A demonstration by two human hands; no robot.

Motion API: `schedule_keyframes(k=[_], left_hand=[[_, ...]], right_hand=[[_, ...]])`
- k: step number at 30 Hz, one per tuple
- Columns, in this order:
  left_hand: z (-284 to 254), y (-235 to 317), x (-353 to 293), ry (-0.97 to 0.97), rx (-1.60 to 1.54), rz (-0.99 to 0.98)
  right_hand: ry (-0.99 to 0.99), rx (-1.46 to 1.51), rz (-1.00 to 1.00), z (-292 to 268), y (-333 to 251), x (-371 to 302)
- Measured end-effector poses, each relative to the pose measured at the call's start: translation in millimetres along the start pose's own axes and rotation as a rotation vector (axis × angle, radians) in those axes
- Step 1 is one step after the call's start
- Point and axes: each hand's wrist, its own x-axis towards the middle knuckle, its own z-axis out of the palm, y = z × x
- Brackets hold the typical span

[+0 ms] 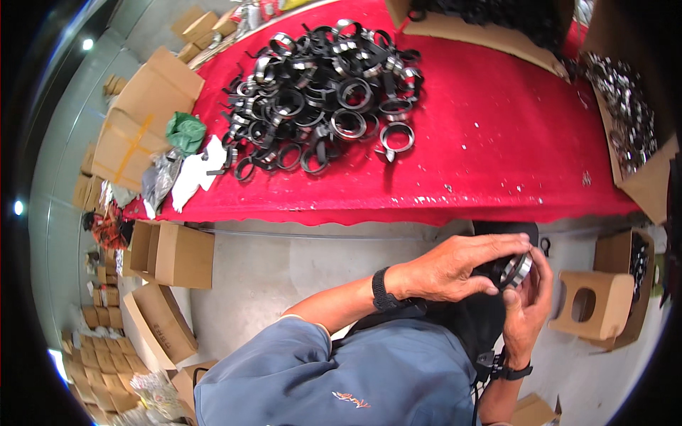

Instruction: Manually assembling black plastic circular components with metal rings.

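Note:
In front of my lap, both hands are closed round a ring-shaped clamp (518,270) with a silver metal band and a black ring. My left hand (455,268) grips it from the left, fingers over its top and thumb along its lower side. With fingers curled behind its right side, my right hand (529,302) supports it from below. A large heap of similar black and silver ring clamps (320,99) lies on the red-covered table (490,156). One clamp (396,138) sits at the heap's near right edge.
At the back right stand open boxes, one of black parts (490,18), one of shiny metal pieces (629,113). A large carton (145,121) and plastic bags (186,133) are at the left. Cartons (183,255) stand on the floor; a stool-like brown box (593,305) is right.

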Motion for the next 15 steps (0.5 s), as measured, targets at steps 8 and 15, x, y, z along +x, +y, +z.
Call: schedule_keyframes(k=[8,15], left_hand=[[5.6,7.7,2.2,-0.164,-0.451,-0.106],[39.9,7.1,5.1,0.249,-0.17,-0.113]], right_hand=[[0.281,-0.017,-0.192,1.4,8.9,25.0],[0.765,-0.488,-0.351,21.2,14.3,51.8]])
